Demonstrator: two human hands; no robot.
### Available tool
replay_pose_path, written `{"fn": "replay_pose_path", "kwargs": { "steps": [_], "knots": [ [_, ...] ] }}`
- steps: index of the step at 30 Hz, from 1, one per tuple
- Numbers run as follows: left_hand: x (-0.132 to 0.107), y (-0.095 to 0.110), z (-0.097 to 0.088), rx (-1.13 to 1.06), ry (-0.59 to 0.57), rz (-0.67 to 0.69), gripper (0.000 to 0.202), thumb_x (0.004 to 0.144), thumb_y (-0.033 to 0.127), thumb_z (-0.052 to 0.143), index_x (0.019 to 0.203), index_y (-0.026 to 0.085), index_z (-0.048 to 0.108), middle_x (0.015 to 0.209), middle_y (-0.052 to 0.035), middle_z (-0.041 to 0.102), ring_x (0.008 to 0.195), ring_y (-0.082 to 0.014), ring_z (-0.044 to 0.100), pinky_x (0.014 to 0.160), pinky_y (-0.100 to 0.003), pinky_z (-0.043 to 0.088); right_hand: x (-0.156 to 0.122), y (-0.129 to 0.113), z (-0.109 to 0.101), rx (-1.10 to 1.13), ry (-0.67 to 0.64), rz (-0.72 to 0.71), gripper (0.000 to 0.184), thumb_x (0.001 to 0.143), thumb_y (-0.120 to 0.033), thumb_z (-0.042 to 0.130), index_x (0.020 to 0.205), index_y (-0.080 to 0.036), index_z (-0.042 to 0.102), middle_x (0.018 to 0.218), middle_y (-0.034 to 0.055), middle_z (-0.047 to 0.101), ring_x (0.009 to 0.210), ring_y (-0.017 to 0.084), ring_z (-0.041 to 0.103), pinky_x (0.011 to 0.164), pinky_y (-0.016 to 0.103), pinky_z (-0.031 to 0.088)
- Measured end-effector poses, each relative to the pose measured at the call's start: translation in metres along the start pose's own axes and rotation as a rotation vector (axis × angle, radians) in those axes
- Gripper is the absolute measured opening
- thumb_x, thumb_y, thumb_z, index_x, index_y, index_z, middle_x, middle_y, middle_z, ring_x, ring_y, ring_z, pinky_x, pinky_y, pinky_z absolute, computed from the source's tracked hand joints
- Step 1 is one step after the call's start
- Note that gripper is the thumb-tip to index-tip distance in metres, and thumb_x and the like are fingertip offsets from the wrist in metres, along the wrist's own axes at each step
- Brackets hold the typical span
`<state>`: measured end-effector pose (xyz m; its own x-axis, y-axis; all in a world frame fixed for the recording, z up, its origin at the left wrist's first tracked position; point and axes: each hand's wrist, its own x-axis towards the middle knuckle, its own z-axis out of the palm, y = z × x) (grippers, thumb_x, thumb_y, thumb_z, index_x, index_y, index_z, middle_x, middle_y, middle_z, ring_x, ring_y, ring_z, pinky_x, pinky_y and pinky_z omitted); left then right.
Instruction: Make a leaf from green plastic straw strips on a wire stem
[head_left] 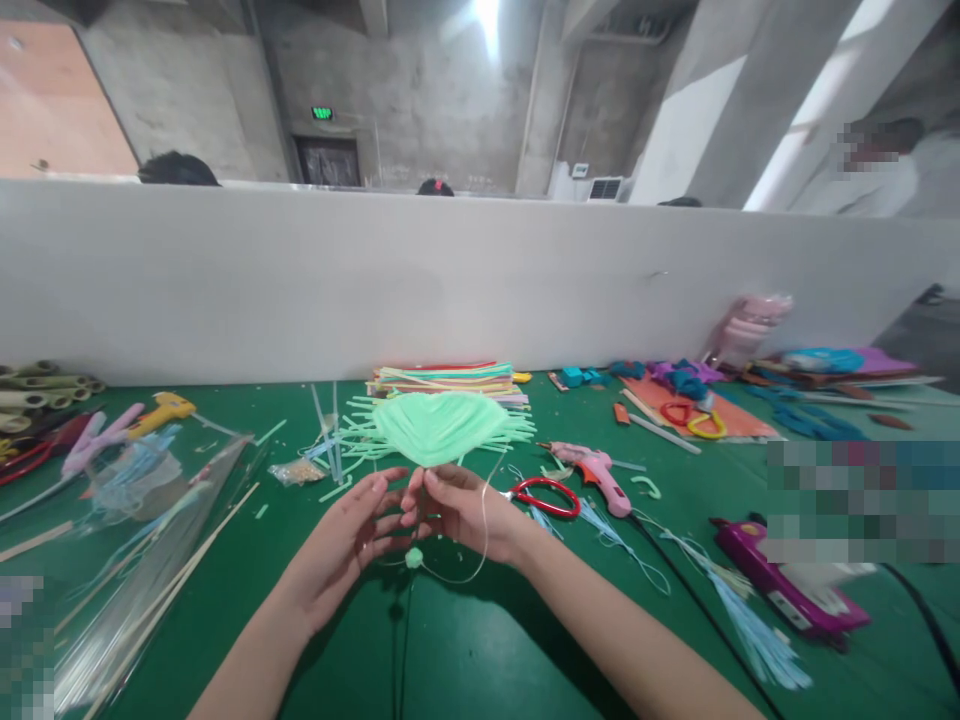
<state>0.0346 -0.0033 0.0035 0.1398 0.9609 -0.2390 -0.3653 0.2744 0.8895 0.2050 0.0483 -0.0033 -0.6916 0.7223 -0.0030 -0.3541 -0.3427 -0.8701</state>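
A mint-green, fuzzy fan-shaped piece, seemingly of chenille stems, is held upright with its point downward. My right hand pinches that lower point between thumb and fingers. Close on the left, my left hand is open, its fingers apart and curved toward the right fingertips. A thin pale cord loops below the right hand. On it, under the fingers, hangs a small green knotted ball. Behind the fan lie green chenille stems, partly hidden by it.
Right of my hands lie red-handled scissors, a pink glue gun, light blue tassels and a purple glue gun. Clear plastic sleeves and a yellow glue gun lie left. A white partition borders the table's back.
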Motion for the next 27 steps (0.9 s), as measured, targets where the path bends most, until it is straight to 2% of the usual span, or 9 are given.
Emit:
{"fn": "replay_pose_path", "kwargs": {
  "steps": [4,8,10,14,18,21,23,25,27],
  "knots": [
    [0.001,-0.001,0.0,0.006,0.026,0.011,0.036,0.087,0.042,0.059,0.11,0.016,0.066,0.115,-0.0141,0.069,0.088,-0.0221,0.071,0.074,-0.03,0.057,-0.005,-0.003,-0.014,-0.204,0.037,0.02,0.034,0.077,-0.044,0.071,0.093,-0.013,0.069,0.089,0.0069,0.07,0.072,0.012,0.064,0.064,0.023,0.051],
    [0.002,0.003,-0.001,0.015,0.067,-0.03,0.04,0.09,0.045,0.053,0.116,0.017,0.062,0.124,-0.0164,0.065,0.092,-0.0274,0.071,0.071,-0.033,0.059,-0.017,-0.013,-0.034,-0.104,0.373,-0.08,0.017,0.077,-0.021,0.065,0.093,-0.015,0.066,0.091,0.0064,0.072,0.071,0.012,0.068,0.063,0.021,0.052],
    [0.001,0.005,-0.002,0.051,0.057,-0.046,0.04,0.089,0.045,0.053,0.116,0.016,0.062,0.124,-0.0174,0.065,0.094,-0.0288,0.071,0.072,-0.034,0.059,-0.026,-0.021,-0.044,0.002,0.482,-0.135,0.022,0.078,-0.019,0.058,0.099,-0.018,0.063,0.09,0.0044,0.071,0.072,0.014,0.07,0.062,0.023,0.053],
    [-0.001,0.005,-0.003,0.082,0.014,-0.078,0.04,0.088,0.044,0.056,0.113,0.014,0.063,0.12,-0.0192,0.067,0.091,-0.029,0.072,0.073,-0.034,0.059,-0.041,-0.031,-0.053,-0.07,0.507,-0.186,0.032,0.081,-0.028,0.057,0.111,-0.02,0.061,0.084,0.0029,0.069,0.067,0.016,0.069,0.052,0.024,0.053],
    [0.0,0.005,-0.006,-0.007,-0.034,-0.099,0.044,0.088,0.048,0.053,0.112,0.014,0.064,0.117,-0.0199,0.068,0.089,-0.0293,0.072,0.07,-0.034,0.059,-0.042,-0.027,-0.055,-0.227,0.548,-0.227,0.033,0.074,-0.035,0.073,0.1,-0.015,0.066,0.075,0.0018,0.068,0.056,0.012,0.064,0.045,0.02,0.049],
    [0.0,0.008,-0.009,-0.178,-0.011,-0.085,0.047,0.091,0.052,0.045,0.111,0.015,0.065,0.115,-0.0181,0.069,0.093,-0.0292,0.071,0.069,-0.035,0.059,-0.04,-0.024,-0.053,-0.112,0.581,-0.253,0.031,0.069,-0.033,0.078,0.094,-0.016,0.069,0.073,0.0006,0.068,0.058,0.011,0.065,0.048,0.017,0.05],
    [0.0,0.009,-0.009,-0.209,0.039,-0.044,0.039,0.09,0.046,0.05,0.11,0.018,0.066,0.112,-0.0146,0.071,0.09,-0.0258,0.072,0.068,-0.032,0.059,-0.038,-0.024,-0.05,0.036,0.615,-0.24,0.028,0.068,-0.028,0.08,0.091,-0.017,0.069,0.074,-0.0004,0.068,0.063,0.01,0.067,0.051,0.016,0.052],
    [0.001,0.006,-0.006,-0.11,0.058,0.017,0.032,0.084,0.034,0.064,0.112,0.02,0.066,0.113,-0.0126,0.071,0.089,-0.0242,0.072,0.07,-0.031,0.059,-0.036,-0.021,-0.046,0.148,0.629,-0.234,0.027,0.066,-0.024,0.081,0.089,-0.017,0.069,0.075,-0.0008,0.068,0.065,0.01,0.068,0.052,0.014,0.052],
    [0.002,-0.003,0.002,0.043,0.032,0.082,0.044,0.074,0.026,0.075,0.117,0.02,0.064,0.121,-0.0145,0.067,0.101,-0.0292,0.068,0.078,-0.035,0.057,-0.034,-0.015,-0.04,0.178,0.613,-0.232,0.029,0.066,-0.025,0.082,0.09,-0.017,0.068,0.075,-0.0004,0.068,0.065,0.01,0.068,0.052,0.014,0.052]
  ]
}}
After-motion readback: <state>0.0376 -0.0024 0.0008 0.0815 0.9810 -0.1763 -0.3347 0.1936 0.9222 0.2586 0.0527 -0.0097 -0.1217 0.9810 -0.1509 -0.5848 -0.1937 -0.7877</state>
